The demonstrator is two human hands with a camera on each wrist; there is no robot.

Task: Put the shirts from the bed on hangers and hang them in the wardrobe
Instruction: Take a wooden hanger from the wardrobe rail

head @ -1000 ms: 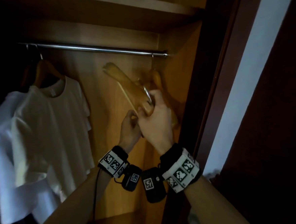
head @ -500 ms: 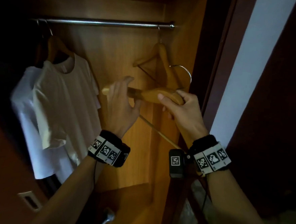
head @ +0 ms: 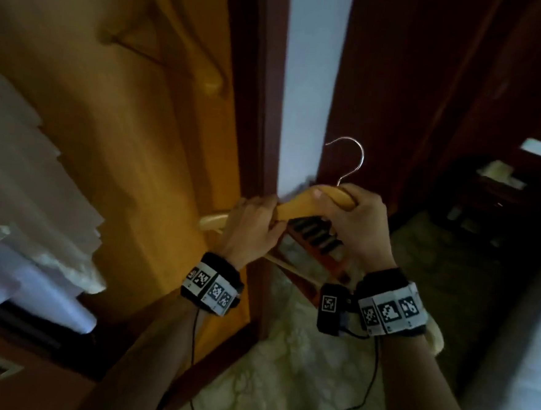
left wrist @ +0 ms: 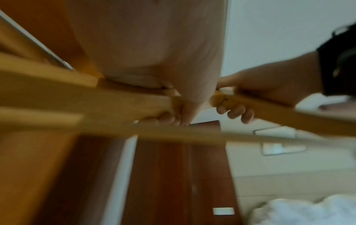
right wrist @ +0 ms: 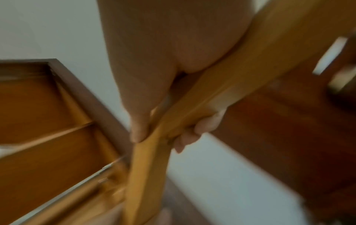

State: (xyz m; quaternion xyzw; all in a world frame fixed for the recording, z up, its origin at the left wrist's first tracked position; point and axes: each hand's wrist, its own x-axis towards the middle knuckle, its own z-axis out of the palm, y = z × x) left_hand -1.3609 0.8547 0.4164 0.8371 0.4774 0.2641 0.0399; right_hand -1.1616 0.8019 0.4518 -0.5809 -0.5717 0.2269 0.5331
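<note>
Patterned carpet (head: pixel 286 366) lies below my wrists. Nearest, my left hand (head: pixel 250 227) and right hand (head: pixel 354 223) each wrap curled fingers round the wooden hanger (head: pixel 298 203), held level just outside the wardrobe (head: pixel 157 152), hook (head: pixel 349 159) upward. Risk, as I judge it: the hook or left tip could strike the dark door frame (head: pixel 256 107) close alongside. Free room lies to the right, toward the white bed edge (head: pixel 520 366). Farther in, a white shirt (head: pixel 25 168) hangs, and a spare hanger (head: pixel 184 48).
</note>
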